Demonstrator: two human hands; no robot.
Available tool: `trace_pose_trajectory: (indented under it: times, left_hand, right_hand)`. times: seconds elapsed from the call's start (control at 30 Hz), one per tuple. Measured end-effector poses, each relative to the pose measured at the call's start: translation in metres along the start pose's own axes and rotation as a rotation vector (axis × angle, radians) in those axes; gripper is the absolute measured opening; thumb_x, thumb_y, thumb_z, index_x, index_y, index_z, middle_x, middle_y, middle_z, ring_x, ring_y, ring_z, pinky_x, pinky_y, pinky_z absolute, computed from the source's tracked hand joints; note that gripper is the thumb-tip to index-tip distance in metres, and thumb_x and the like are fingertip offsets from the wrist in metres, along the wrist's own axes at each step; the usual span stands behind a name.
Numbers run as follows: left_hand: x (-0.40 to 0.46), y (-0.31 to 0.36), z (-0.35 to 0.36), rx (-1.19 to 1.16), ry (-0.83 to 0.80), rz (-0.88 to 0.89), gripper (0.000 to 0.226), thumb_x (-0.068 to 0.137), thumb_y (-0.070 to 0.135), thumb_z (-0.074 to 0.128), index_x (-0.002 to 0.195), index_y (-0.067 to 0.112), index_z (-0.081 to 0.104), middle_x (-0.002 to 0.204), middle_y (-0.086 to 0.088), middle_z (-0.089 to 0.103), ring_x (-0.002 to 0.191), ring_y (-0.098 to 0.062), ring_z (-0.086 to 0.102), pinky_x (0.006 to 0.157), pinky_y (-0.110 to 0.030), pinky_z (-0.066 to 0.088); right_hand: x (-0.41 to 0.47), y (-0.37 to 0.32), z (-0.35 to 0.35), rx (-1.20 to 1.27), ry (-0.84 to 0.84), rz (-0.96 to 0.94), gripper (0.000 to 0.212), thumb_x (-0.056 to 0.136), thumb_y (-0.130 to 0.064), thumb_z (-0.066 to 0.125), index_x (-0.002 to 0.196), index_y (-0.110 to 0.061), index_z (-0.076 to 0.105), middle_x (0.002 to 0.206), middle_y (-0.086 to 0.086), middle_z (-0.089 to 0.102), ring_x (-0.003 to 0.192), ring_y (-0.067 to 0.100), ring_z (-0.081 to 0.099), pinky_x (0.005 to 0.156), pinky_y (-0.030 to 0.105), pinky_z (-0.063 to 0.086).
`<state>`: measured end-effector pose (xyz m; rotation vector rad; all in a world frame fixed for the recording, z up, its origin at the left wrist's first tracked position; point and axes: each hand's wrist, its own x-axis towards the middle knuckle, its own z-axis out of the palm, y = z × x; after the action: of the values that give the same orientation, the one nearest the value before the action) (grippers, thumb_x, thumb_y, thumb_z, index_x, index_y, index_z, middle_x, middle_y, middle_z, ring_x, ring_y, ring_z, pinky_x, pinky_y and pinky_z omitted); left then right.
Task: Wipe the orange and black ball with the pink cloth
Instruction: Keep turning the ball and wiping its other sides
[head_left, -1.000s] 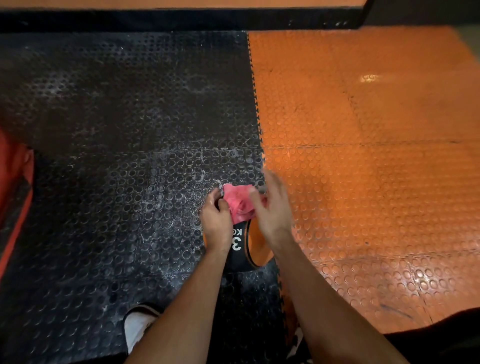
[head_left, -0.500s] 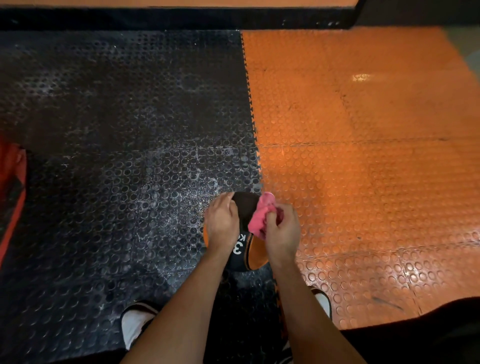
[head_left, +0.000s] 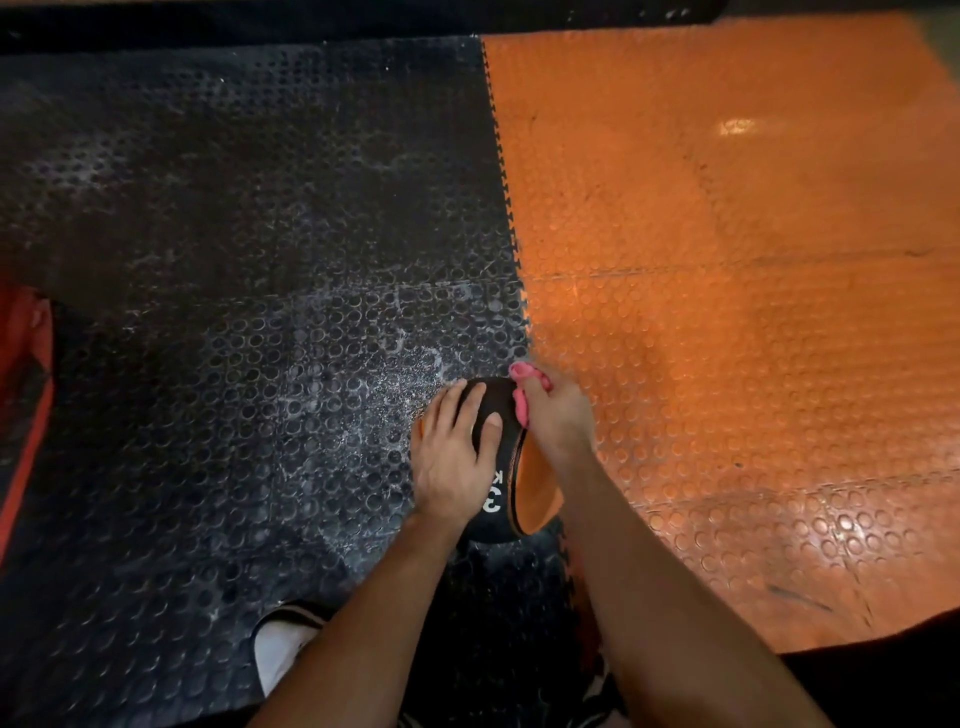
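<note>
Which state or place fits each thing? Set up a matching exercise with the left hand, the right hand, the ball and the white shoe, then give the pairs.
Things:
1. left hand
2. right hand
3. ball
4. white shoe

States or places:
A. on the seam between black and orange mats
B. grips the pink cloth
C. at the bottom, on the black mat
D. lies flat on the ball

Pairs: 1-D, 2-B, 3-A, 4-C

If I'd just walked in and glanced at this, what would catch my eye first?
Probably the studded floor, split into black rubber mats on the left and bright orange mats on the right. On that seam sits a round orange and black ball, steadied by the left hand while the right hand presses a crumpled pink cloth against it.
</note>
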<state>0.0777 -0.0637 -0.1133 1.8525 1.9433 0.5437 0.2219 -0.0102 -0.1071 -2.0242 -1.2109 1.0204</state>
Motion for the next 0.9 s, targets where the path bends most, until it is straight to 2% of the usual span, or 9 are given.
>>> trace_pose_trajectory:
  times: [0.1, 0.2, 0.27, 0.37, 0.53, 0.67, 0.77, 0.83, 0.9]
  left_hand:
    - [0.003, -0.002, 0.003, -0.013, 0.006, -0.059, 0.062, 0.103, 0.059, 0.023, 0.15, 0.028, 0.049, 0.158, 0.002, 0.044, 0.147, -0.022, 0.035, 0.117, -0.052, 0.032]
    - [0.018, -0.001, 0.002, -0.045, -0.023, -0.155, 0.065, 0.101, 0.061, 0.02, 0.15, 0.03, 0.049, 0.158, 0.003, 0.044, 0.146, -0.02, 0.037, 0.115, -0.054, 0.036]
    - [0.028, -0.002, 0.0, -0.074, -0.026, -0.196, 0.068, 0.099, 0.063, 0.019, 0.149, 0.029, 0.05, 0.157, 0.003, 0.046, 0.145, -0.02, 0.039, 0.113, -0.054, 0.038]
    - [0.034, -0.004, 0.0, -0.122, -0.007, -0.224, 0.067, 0.098, 0.062, 0.022, 0.147, 0.028, 0.053, 0.154, 0.002, 0.049, 0.144, -0.018, 0.04, 0.114, -0.052, 0.038]
    - [0.037, -0.008, 0.001, -0.167, 0.009, -0.241, 0.067, 0.098, 0.06, 0.022, 0.146, 0.026, 0.055, 0.152, 0.001, 0.051, 0.141, -0.017, 0.044, 0.113, -0.049, 0.04]
    - [0.033, -0.011, 0.003, -0.137, 0.016, -0.21, 0.067, 0.099, 0.06, 0.022, 0.148, 0.026, 0.052, 0.153, 0.001, 0.049, 0.142, -0.018, 0.043, 0.113, -0.051, 0.04]
    - [0.029, -0.009, 0.005, -0.092, 0.018, -0.185, 0.068, 0.099, 0.061, 0.021, 0.149, 0.027, 0.051, 0.155, 0.001, 0.048, 0.143, -0.02, 0.041, 0.113, -0.052, 0.039]
    - [0.025, -0.006, 0.006, -0.082, 0.023, -0.184, 0.068, 0.099, 0.061, 0.022, 0.149, 0.027, 0.051, 0.155, 0.001, 0.047, 0.144, -0.021, 0.04, 0.113, -0.053, 0.038]
    - [0.021, -0.002, 0.006, -0.089, 0.029, -0.213, 0.067, 0.098, 0.062, 0.022, 0.149, 0.028, 0.05, 0.156, 0.002, 0.046, 0.145, -0.021, 0.039, 0.113, -0.054, 0.038]
  right_hand:
    - [0.023, -0.013, -0.006, -0.006, -0.139, 0.025, 0.027, 0.101, -0.043, 0.06, 0.092, -0.029, 0.082, 0.077, -0.012, 0.076, 0.079, 0.004, 0.071, 0.076, 0.027, 0.05]
    - [0.008, -0.016, -0.006, -0.07, -0.108, -0.135, 0.033, 0.106, -0.045, 0.052, 0.088, -0.032, 0.077, 0.068, -0.015, 0.072, 0.07, 0.002, 0.067, 0.08, 0.032, 0.056]
    - [-0.02, -0.008, -0.006, -0.085, 0.02, -0.245, 0.027, 0.106, -0.047, 0.053, 0.117, -0.038, 0.075, 0.101, -0.02, 0.073, 0.098, 0.004, 0.065, 0.093, 0.033, 0.054]
    - [-0.071, 0.011, 0.005, -0.114, 0.179, -0.285, 0.042, 0.104, -0.038, 0.05, 0.144, -0.033, 0.061, 0.148, -0.01, 0.057, 0.136, 0.011, 0.044, 0.116, 0.033, 0.032]
    - [-0.108, 0.023, 0.028, -0.047, 0.264, -0.29, 0.054, 0.1, -0.027, 0.054, 0.154, -0.023, 0.052, 0.161, -0.004, 0.044, 0.15, 0.015, 0.035, 0.125, 0.021, 0.012]
    - [-0.065, 0.005, 0.023, -0.021, 0.25, -0.158, 0.046, 0.101, -0.041, 0.05, 0.145, -0.031, 0.06, 0.145, -0.004, 0.06, 0.132, 0.017, 0.052, 0.11, 0.033, 0.041]
    - [-0.016, -0.005, 0.01, -0.011, 0.123, -0.084, 0.036, 0.103, -0.051, 0.049, 0.117, -0.03, 0.075, 0.091, -0.004, 0.076, 0.082, 0.014, 0.071, 0.079, 0.033, 0.059]
    - [0.013, -0.013, -0.004, 0.09, -0.039, 0.053, 0.031, 0.104, -0.044, 0.058, 0.099, -0.022, 0.078, 0.058, -0.008, 0.067, 0.049, 0.006, 0.061, 0.058, 0.024, 0.056]
    - [0.032, -0.013, -0.015, 0.28, -0.159, 0.249, 0.022, 0.103, -0.031, 0.067, 0.108, -0.013, 0.08, 0.051, -0.012, 0.063, 0.039, 0.0, 0.05, 0.046, 0.015, 0.047]
